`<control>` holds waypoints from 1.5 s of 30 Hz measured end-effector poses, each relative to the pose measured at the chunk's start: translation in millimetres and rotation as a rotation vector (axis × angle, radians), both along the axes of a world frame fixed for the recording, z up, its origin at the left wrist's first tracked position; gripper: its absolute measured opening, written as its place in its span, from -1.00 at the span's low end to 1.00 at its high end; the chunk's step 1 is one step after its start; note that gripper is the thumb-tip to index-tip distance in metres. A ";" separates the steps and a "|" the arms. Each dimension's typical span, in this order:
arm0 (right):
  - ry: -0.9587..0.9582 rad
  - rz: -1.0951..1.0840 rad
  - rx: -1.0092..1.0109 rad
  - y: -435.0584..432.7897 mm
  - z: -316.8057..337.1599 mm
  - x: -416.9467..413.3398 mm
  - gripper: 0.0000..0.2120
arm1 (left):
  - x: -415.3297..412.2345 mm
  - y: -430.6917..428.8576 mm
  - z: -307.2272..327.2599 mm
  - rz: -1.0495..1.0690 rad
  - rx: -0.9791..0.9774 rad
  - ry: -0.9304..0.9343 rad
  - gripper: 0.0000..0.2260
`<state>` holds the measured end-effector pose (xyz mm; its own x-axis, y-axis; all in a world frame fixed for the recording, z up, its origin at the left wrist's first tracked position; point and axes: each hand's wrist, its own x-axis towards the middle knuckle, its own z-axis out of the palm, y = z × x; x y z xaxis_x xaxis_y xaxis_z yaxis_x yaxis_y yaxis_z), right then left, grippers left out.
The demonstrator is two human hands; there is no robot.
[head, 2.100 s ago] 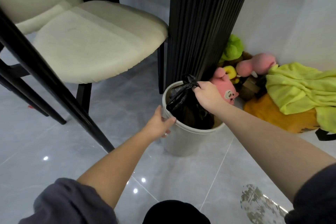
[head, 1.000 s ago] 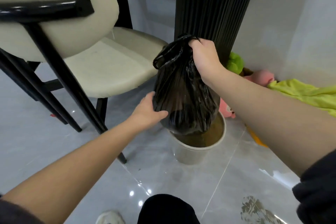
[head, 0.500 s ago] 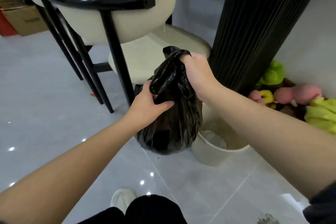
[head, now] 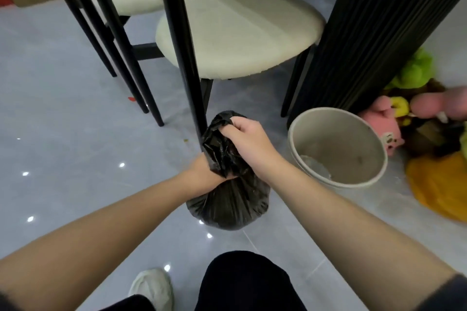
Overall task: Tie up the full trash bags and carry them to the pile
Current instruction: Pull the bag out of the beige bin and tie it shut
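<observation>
**mod_kev:** what's your feed showing, who's got hold of what?

**remote_op:** My right hand has its fingers curled into the bunched top of the glossy black plastic trash bag, pinching the loose plastic up high. My left hand is wrapped round the gathered neck just below; its fingers are hidden behind the plastic, so I only see the back of it.

**mod_kev:** and the bag itself?

**remote_op:** Out of the round beige plastic bin, just to its left, belly down at the glossy grey tiled floor. Can't tell if it's resting or hanging. Its top touches the thin black chair leg under the cream padded seat. The bin stands beside a black fluted column, with pink and green plush toys and a yellow cloth behind it. My white shoe is at the bottom.
</observation>
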<state>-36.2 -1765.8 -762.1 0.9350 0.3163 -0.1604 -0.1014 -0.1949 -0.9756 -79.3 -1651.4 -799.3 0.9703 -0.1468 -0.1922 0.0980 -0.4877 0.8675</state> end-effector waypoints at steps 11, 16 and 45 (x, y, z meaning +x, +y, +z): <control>0.118 -0.194 0.182 38.7 -47.2 -31.5 -0.56 | -12.5 39.2 -35.1 0.024 0.050 0.018 -0.73; 0.140 -0.181 0.131 43.6 -57.3 -29.9 -0.61 | -16.1 39.6 -44.3 0.134 -0.026 0.052 -0.76; 0.010 0.164 -0.084 35.4 -95.8 -25.0 -0.80 | -10.9 79.1 7.1 0.134 0.415 0.027 -0.77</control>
<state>-61.2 -1730.4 -857.9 0.8703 0.4494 -0.2018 -0.0716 -0.2900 -0.9544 -90.3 -1572.4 -792.2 0.9694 0.0748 -0.2340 0.2040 -0.7759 0.5970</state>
